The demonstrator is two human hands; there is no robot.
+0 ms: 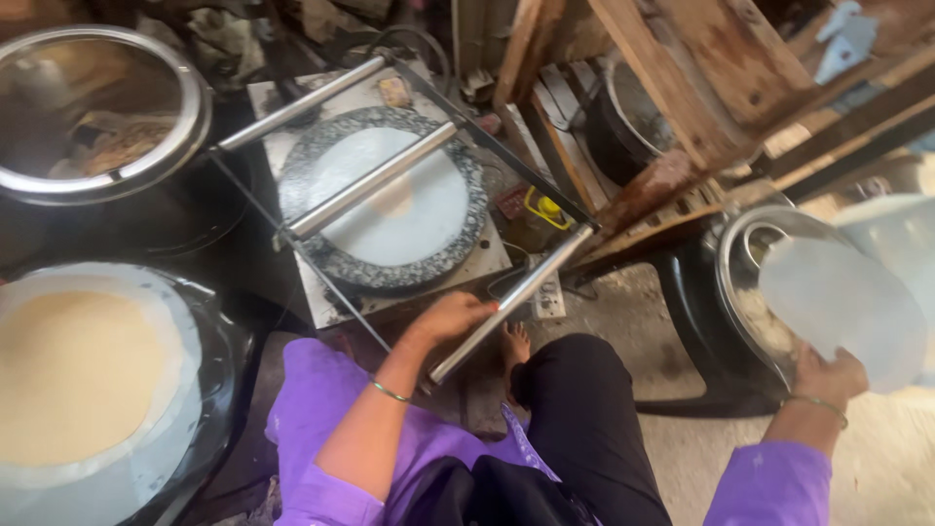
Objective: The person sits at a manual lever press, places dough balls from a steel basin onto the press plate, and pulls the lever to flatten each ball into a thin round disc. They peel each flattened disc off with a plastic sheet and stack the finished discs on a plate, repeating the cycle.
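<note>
My left hand [450, 319] has its fingers curled around the shiny metal press lever [511, 304]; my right hand [831, 375] pinches a thin translucent round sheet [842, 310]. I judge placing it on the speckled round stone plate [382, 199] needs careful centring.

A small, cramped food workshop, worked from a low seat near the floor. A hand press [390, 195] with steel roller bars [375, 180] sits over a round speckled stone slab [331, 258] carrying a thin white sheet of dough [409, 209]. A flat round of dough lies on a wide pan [209, 390] at the left, beside a steel-rimmed lid [190, 117]. Rough wooden planks [682, 78] and metal pots [623, 127] crowd the back, a switch box [550, 297] lies loose, and the concrete floor [623, 312] is dusty.
</note>
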